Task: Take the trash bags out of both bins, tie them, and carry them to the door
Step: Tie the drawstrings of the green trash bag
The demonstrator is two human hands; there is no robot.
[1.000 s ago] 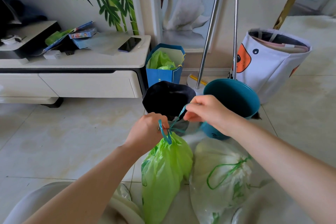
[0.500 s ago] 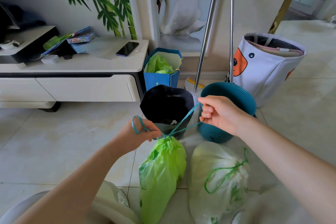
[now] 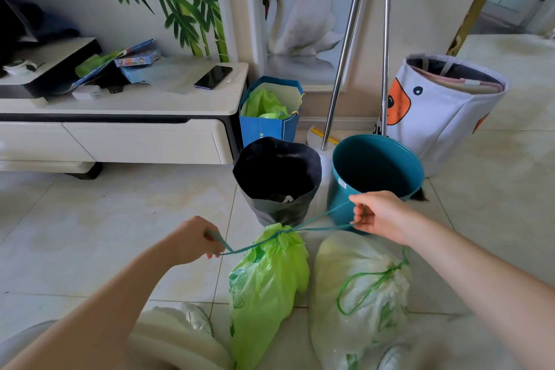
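Two hands pull a teal drawstring (image 3: 258, 245) apart over a green trash bag (image 3: 264, 288) on the tiled floor: the left hand (image 3: 192, 242), grip pinched on one end, the right hand (image 3: 380, 213), grip clamped on the other, before the black bin (image 3: 277, 180) and teal bin (image 3: 375, 171). Too hard a tug could tear the thin gathered neck; a white bag (image 3: 360, 294) lies tied alongside.
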